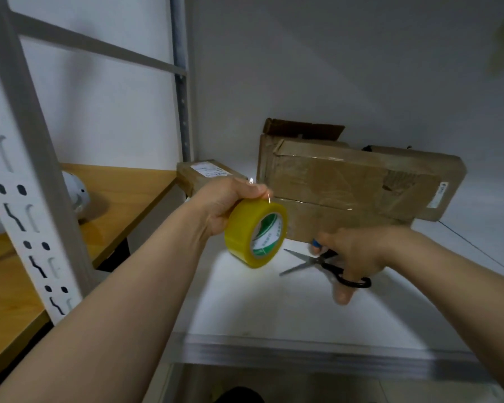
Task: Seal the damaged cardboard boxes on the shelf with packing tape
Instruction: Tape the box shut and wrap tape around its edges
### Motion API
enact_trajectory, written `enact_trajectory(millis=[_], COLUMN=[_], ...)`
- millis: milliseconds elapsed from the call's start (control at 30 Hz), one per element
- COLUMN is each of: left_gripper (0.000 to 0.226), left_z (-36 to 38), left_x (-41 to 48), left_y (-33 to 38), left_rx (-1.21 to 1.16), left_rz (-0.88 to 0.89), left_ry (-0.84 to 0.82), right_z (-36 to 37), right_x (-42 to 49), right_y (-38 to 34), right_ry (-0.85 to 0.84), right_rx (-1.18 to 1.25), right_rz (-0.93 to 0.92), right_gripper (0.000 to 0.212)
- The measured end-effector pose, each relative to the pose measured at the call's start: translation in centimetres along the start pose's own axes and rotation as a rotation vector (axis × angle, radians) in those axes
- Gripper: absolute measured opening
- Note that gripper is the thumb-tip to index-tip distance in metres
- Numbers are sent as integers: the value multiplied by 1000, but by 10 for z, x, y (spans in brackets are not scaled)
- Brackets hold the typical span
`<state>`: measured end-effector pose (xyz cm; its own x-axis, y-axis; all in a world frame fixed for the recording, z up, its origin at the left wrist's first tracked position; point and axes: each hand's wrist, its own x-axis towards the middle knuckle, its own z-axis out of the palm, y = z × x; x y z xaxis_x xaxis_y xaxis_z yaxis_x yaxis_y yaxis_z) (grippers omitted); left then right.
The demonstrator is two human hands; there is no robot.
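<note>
My left hand (230, 203) grips a yellow roll of packing tape (255, 232) with a green and white core, held above the white shelf (274, 301). A big crumpled cardboard box (341, 181) stands right behind the roll, its top flap torn and partly open. My right hand (352, 257) holds black-handled scissors (317, 264) just in front of that box; the blades are apart and point left, low over the shelf. A flat box (445, 181) with a white label leans behind the big one on the right. A small labelled box (204, 174) lies at the back left.
A white slotted shelf post (26, 184) rises on the left, with a wooden desk (122, 193) and a white rounded object (73, 196) beyond it. The shelf's metal front edge (303, 353) runs below my arms. A grey wall closes the back.
</note>
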<state>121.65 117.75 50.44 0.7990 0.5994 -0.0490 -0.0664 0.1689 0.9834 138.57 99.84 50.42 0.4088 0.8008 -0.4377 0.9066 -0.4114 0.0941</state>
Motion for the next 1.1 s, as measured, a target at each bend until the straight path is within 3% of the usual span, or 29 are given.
enact_trajectory(millis=[133, 200, 333, 400, 500, 567, 733, 933, 1100], left_gripper=[12, 15, 13, 11, 9, 10, 10, 10, 10], left_z=[3, 5, 21, 32, 40, 42, 45, 43, 40], left_x=[-10, -14, -26, -31, -35, -36, -38, -42, -43], left_y=[8, 9, 7, 2, -3, -3, 1, 4, 6], left_rx=[66, 105, 308, 370, 335, 302, 365, 398, 425], left_rz=[71, 97, 125, 119, 105, 87, 34, -11, -21], left_ry=[17, 15, 3, -40, -63, -49, -22, 18, 20], right_z=[-6, -10, -6, 2, 11, 15, 17, 2, 0], right_x=[-6, -12, -9, -3, 0, 1, 3, 5, 5], right_y=[-17, -24, -37, -43, -40, -33, -29, -31, -37], right_ry=[-43, -62, 92, 115, 155, 195, 161, -57, -114], right_rx=[-225, -179, -69, -65, -52, 1, 56, 360, 349], right_rz=[42, 22, 24, 2, -28, -88, -54, 106, 130], right_gripper=[117, 115, 113, 93, 44, 30, 37, 48, 48])
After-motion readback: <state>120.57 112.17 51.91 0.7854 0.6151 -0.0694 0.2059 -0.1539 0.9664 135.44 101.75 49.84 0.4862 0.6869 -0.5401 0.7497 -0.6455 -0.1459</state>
